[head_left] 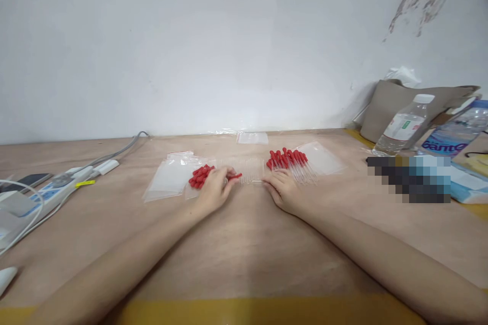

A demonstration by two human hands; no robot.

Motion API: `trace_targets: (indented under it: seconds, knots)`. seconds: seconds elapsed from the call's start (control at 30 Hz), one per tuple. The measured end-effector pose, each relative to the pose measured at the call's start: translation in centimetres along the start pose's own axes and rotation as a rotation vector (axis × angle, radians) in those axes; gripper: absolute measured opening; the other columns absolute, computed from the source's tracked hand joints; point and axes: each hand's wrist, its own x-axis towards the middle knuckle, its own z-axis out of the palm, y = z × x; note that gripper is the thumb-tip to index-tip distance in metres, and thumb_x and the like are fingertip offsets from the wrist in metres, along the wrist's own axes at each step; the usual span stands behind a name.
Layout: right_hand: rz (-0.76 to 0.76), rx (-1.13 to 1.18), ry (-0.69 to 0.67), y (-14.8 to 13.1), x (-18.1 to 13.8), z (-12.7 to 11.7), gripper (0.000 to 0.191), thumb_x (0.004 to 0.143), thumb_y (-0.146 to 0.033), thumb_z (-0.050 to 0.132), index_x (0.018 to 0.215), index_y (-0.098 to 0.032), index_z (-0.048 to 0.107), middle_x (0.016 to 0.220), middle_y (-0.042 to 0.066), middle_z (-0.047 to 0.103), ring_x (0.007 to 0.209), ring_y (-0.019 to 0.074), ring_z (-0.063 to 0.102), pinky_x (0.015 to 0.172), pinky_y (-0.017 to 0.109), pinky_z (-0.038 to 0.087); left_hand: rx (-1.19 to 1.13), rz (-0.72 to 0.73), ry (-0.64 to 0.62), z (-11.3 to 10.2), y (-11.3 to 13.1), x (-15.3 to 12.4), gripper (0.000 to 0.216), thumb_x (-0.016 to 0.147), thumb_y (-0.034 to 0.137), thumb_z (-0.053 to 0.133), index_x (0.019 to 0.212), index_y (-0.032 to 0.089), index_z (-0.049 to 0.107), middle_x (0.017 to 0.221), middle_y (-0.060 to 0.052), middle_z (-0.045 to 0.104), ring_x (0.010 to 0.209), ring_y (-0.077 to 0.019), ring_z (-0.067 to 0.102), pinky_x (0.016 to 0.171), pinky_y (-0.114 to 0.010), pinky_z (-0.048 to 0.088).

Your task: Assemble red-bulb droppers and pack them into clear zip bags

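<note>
My left hand (216, 188) pinches a red rubber dropper bulb (237, 176) between thumb and fingertips, its end pointing right. Facing it, my right hand (284, 189) is closed on a thin glass dropper tube (257, 181) whose end points left. A small gap seems to separate bulb and tube. Several clear glass tubes (247, 166) lie side by side just behind both hands. Loose red bulbs (197, 177) are heaped left of my left hand. Behind my right hand lie several glass droppers with red bulbs fitted (288, 156), bulbs toward the wall.
Clear plastic bags lie at the left (164, 177), right (322, 156) and back (252, 137). A power strip (49, 195) with cables and a phone (30, 181) are far left. Water bottles (404, 127), a grey-brown bag (375, 111) and a blue-white packet (468, 183) stand right.
</note>
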Motion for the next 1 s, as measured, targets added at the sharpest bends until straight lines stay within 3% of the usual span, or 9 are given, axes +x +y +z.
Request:
trace_targets:
  seconds: [0.07,0.13,0.23,0.47,0.6,0.77,0.87,1.0]
  knots:
    - [-0.019,0.015,0.035,0.0,0.1,0.1,0.016,0.085,-0.017,0.044,0.093,-0.017,0.057,0.081,0.005,0.065,0.077,0.015,0.057,0.082,0.034,0.04,-0.013,0.034,-0.029,0.7,0.6,-1.6,0.024,0.084,0.027,0.048,0.107,0.018,0.05,0.093,-0.005,0.061,0.087,-0.0178,0.055,0.078,-0.032,0.041]
    - [-0.039,0.018,0.058,-0.1,0.1,0.1,0.015,0.084,-0.016,0.045,0.093,-0.017,0.058,0.082,0.004,0.066,0.076,0.0142,0.058,0.083,0.034,0.04,-0.011,0.071,-0.079,1.1,0.8,-2.3,0.021,0.085,0.026,0.047,0.104,0.019,0.054,0.094,-0.005,0.061,0.088,-0.0177,0.055,0.079,-0.033,0.041]
    - [-0.07,0.004,0.052,-0.5,0.2,0.1,0.016,0.084,-0.016,0.046,0.093,-0.018,0.059,0.082,0.003,0.067,0.072,0.0132,0.059,0.086,0.035,0.039,0.007,0.087,-0.092,1.4,0.8,-2.2,0.018,0.086,0.026,0.045,0.095,0.019,0.059,0.091,-0.004,0.062,0.087,-0.0173,0.055,0.081,-0.034,0.039]
    - [-0.103,0.022,0.006,-1.3,0.5,0.1,0.018,0.084,-0.014,0.044,0.093,-0.019,0.059,0.082,0.002,0.068,0.07,0.0122,0.06,0.093,0.04,0.035,0.013,0.1,-0.116,1.0,1.3,-1.9,0.017,0.087,0.025,0.043,0.094,0.02,0.058,0.096,-0.001,0.064,0.09,-0.0145,0.057,0.1,-0.043,0.024]
    - [-0.151,0.037,0.021,-1.2,0.5,0.4,0.021,0.083,-0.011,0.045,0.097,-0.018,0.059,0.08,0.002,0.068,0.067,0.0108,0.06,0.095,0.042,0.033,-0.024,0.111,-0.128,1.0,1.3,-2.0,0.019,0.088,0.024,0.04,0.096,0.021,0.057,0.096,-0.001,0.064,0.091,-0.0142,0.057,0.102,-0.045,0.022]
    - [-0.222,0.06,-0.009,-0.7,0.3,0.4,0.028,0.081,-0.006,0.042,0.1,-0.018,0.058,0.085,0.004,0.067,0.073,0.013,0.059,0.078,0.036,0.042,-0.108,0.165,-0.138,1.2,1.0,-2.0,0.02,0.088,0.023,0.04,0.098,0.019,0.057,0.09,-0.002,0.065,0.084,-0.0136,0.058,0.097,-0.039,0.033]
    - [-0.249,0.09,-0.048,-0.5,0.4,0.2,0.029,0.081,-0.006,0.041,0.102,-0.017,0.058,0.085,0.006,0.066,0.072,0.0136,0.058,0.066,0.028,0.045,-0.145,0.209,-0.152,1.2,1.0,-2.1,0.018,0.087,0.024,0.043,0.092,0.018,0.059,0.082,-0.003,0.064,0.08,-0.0142,0.057,0.081,-0.03,0.043]
    - [-0.276,0.055,-0.087,-0.7,0.6,-0.2,0.031,0.081,-0.006,0.04,0.103,-0.017,0.058,0.083,0.006,0.065,0.069,0.0134,0.057,0.06,0.025,0.045,-0.143,0.245,-0.157,1.4,0.8,-2.2,0.019,0.087,0.027,0.044,0.087,0.017,0.06,0.074,-0.003,0.061,0.072,-0.0142,0.055,0.068,-0.026,0.043]
